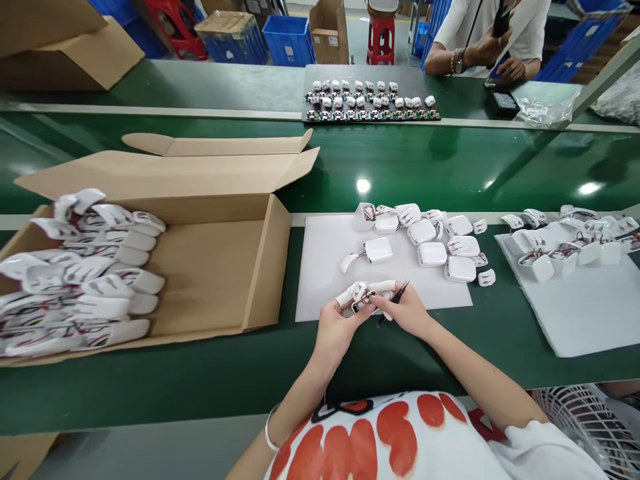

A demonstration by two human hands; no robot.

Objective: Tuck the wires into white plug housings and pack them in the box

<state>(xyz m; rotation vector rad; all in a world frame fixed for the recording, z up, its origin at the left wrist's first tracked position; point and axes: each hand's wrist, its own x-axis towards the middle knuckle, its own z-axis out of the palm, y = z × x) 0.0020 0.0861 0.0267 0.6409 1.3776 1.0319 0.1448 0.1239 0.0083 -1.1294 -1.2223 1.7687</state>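
Both my hands meet over the near edge of a white sheet (320, 267) on the green bench. Between them is a small white plastic housing (361, 293) with a dark circuit part and wires showing. My left hand (341, 327) closes on its left side, and my right thumb presses on it too. My right hand (404, 312) also has black tweezers (399, 295) tucked in its fingers. White covers are on some fingertips. Just beyond lies a white casing (379, 250) with a wired small piece; several more white casings (432, 254) are grouped to its right.
An open cardboard box (210, 280) at left holds rows of white wired parts (107, 287). On the right, another white sheet (595, 313) carries more casings (565, 247). Across the bench are a tray of small circuit parts (370, 100) and a co-worker's hands (493, 50).
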